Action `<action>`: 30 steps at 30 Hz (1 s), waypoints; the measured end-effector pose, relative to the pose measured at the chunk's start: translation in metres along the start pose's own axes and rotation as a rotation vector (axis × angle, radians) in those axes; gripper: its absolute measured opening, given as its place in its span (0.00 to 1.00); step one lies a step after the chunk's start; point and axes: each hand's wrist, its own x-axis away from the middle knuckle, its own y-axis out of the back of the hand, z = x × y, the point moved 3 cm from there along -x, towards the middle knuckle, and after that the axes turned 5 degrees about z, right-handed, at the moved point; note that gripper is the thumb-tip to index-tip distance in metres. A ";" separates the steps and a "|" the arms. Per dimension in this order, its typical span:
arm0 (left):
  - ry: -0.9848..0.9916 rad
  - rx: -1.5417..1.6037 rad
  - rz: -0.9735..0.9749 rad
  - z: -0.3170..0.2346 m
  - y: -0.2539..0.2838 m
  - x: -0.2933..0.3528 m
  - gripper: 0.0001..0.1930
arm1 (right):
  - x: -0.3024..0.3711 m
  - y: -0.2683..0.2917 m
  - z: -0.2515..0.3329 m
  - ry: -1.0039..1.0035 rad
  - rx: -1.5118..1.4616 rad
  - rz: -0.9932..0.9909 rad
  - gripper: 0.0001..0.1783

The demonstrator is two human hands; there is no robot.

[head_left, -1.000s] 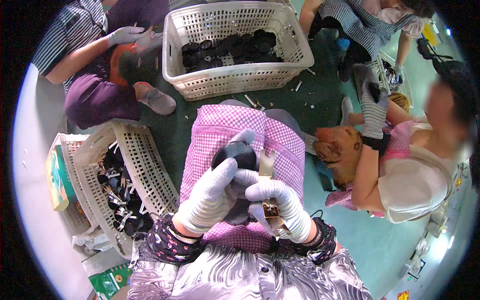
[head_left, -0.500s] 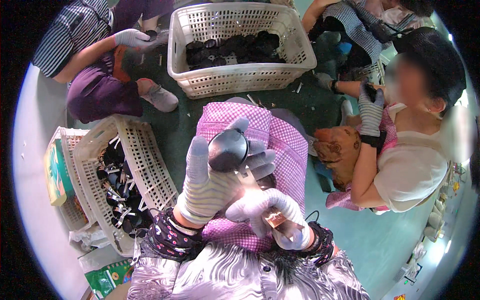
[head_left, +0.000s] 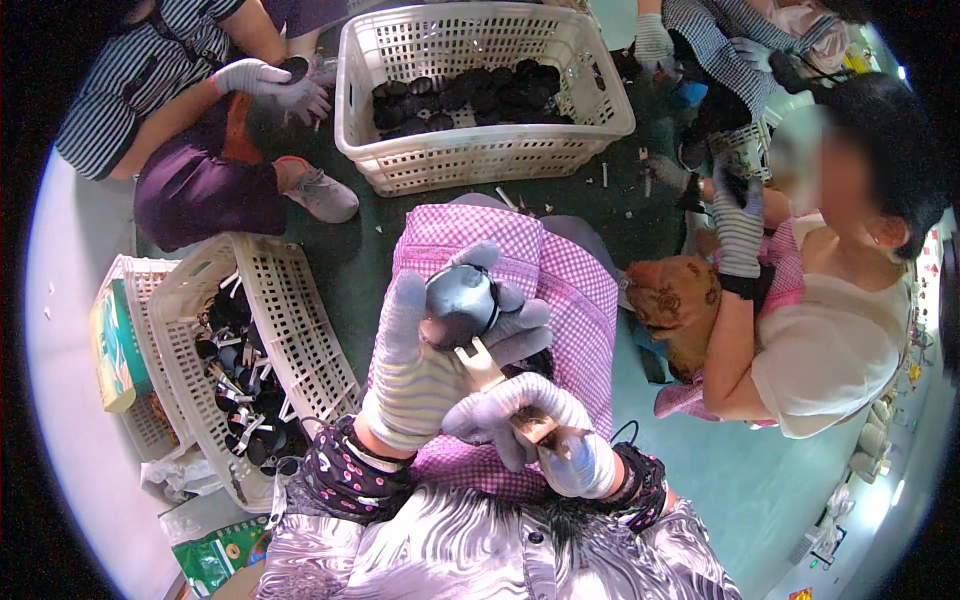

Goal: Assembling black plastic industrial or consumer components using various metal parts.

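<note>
A shiny, black, domed round piece (head_left: 460,303) rests in my left hand (head_left: 415,385), which wears a striped work glove. The thumb is raised on its left, and the fingers are behind and to the right of it. My right hand (head_left: 560,430), gloved too, is closed round a flat tool with a pale forked tip (head_left: 483,366) and a brown handle end (head_left: 532,425). The fork's prongs point at the lower edge of the round piece; whether they touch it I cannot tell. Both hands are above my lap in a pink checked apron (head_left: 585,300).
Ahead stands a white crate (head_left: 490,155) of black round pieces. On the left, another white crate (head_left: 300,340) holds black pieces with pale strips attached. Co-workers sit at the far left, far right and near right. Pale scraps (head_left: 507,200) lie on the dark floor.
The round piece has tilted in my left hand, its top now catching light. My right hand has shifted slightly left with the forked tool. Co-workers' hands have moved.
</note>
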 end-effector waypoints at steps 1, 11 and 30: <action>-0.022 -0.009 -0.015 0.000 -0.001 -0.002 0.33 | -0.002 -0.003 0.002 0.062 -0.003 0.012 0.29; -0.028 0.008 -0.046 -0.002 0.000 -0.004 0.33 | -0.003 -0.002 0.005 -0.001 0.013 0.057 0.27; -0.026 -0.560 0.007 -0.010 0.018 0.000 0.33 | -0.025 0.011 -0.006 -0.199 0.213 -0.165 0.37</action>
